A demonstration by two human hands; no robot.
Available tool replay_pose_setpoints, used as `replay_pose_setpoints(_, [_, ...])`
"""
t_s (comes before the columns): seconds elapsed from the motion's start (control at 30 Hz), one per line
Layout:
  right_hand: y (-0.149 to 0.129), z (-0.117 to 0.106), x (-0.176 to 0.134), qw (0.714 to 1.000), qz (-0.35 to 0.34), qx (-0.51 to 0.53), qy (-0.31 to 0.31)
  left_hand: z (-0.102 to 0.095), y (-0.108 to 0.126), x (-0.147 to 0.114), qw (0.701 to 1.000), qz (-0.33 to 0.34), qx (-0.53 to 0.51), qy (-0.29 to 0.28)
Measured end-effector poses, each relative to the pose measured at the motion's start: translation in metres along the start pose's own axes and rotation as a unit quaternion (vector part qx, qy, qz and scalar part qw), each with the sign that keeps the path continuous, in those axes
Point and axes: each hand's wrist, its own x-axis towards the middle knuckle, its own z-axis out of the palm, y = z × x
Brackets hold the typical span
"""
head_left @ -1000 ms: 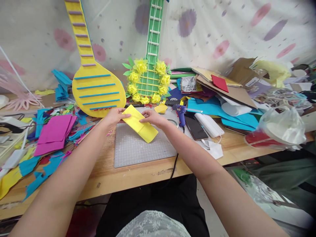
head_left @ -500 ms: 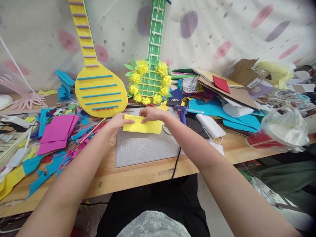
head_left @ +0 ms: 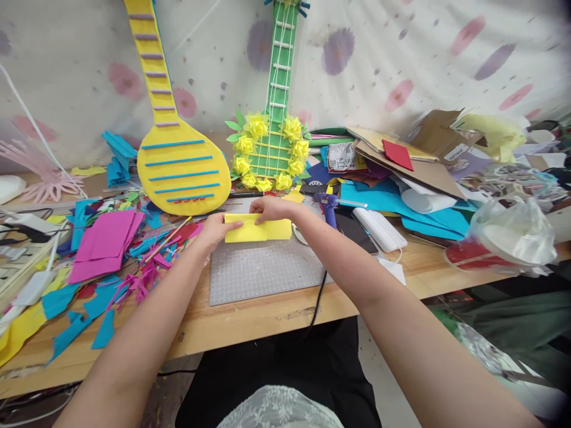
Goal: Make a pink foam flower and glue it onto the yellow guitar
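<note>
Yellow paper [head_left: 250, 232] gripped at the mat [head_left: 263, 273]

On my feed, the left hand [head_left: 214, 232] grips the paper's left end, thumb laid across its face. The right hand [head_left: 267, 210] pinches the upper edge, left of the middle. The paper lies lengthwise from side to side, above the far part of the mat; I cannot tell whether it touches. An edge runs down its face, right of the middle.

Near my right forearm I see a glue gun [head_left: 329, 211], then a phone [head_left: 355, 232] partly hidden by the arm, and a white power bank [head_left: 380, 229] just beside it. Left of the left hand, a thin stick [head_left: 168, 240] lies among scraps, and beyond it are magenta sheets [head_left: 106, 245].

Behind the hands, a yellow guitar [head_left: 182, 173] stands to the left of a green guitar [head_left: 277, 89] ringed with yellow flowers [head_left: 292, 128]. Farther right on the desk [head_left: 423, 274], a red sheet [head_left: 398, 154] tops a pile of cardboard [head_left: 439, 179], and plastic covers a red-and-white tub [head_left: 475, 252] near the front edge.
</note>
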Motion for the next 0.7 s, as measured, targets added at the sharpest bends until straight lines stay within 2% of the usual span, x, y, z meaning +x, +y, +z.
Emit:
replay_pose_setpoints(0.1, [-0.004,0.0,-0.004,1.0,0.003,0.008,0.028,-0.004,-0.005,0.0,0.999,0.008,-0.026,0.024])
replay_pose_setpoints(0.17, [-0.005,-0.002,-0.01,0.995,-0.01,0.025,0.1,-0.008,-0.009,0.0,0.997,0.023,-0.058,0.049])
replay_pose_setpoints(0.23, [-0.003,-0.004,-0.019,0.979,-0.01,0.017,0.2,-0.011,-0.013,0.001,0.991,0.037,-0.101,0.085])
replay_pose_setpoints(0.3, [0.003,-0.006,-0.033,0.96,0.026,-0.026,0.276,-0.013,-0.017,0.0,0.979,0.047,-0.152,0.125])
replay_pose_setpoints(0.33, [0.007,-0.007,-0.042,0.954,0.063,-0.058,0.289,-0.014,-0.018,-0.001,0.973,0.052,-0.176,0.142])
replay_pose_setpoints(0.4, [0.015,-0.006,-0.061,0.947,0.142,-0.139,0.252,-0.014,-0.02,-0.002,0.96,0.062,-0.217,0.165])
replay_pose_setpoints(0.47, [0.021,-0.001,-0.079,0.938,0.207,-0.219,0.172,-0.014,-0.02,-0.003,0.951,0.072,-0.245,0.176])
replay_pose_setpoints(0.57, [0.022,0.008,-0.097,0.918,0.263,-0.284,0.08,-0.013,-0.019,-0.003,0.942,0.074,-0.27,0.185])
replay_pose_setpoints(0.7, [0.016,0.015,-0.101,0.907,0.27,-0.314,0.072,-0.013,-0.019,-0.004,0.935,0.07,-0.294,0.186])
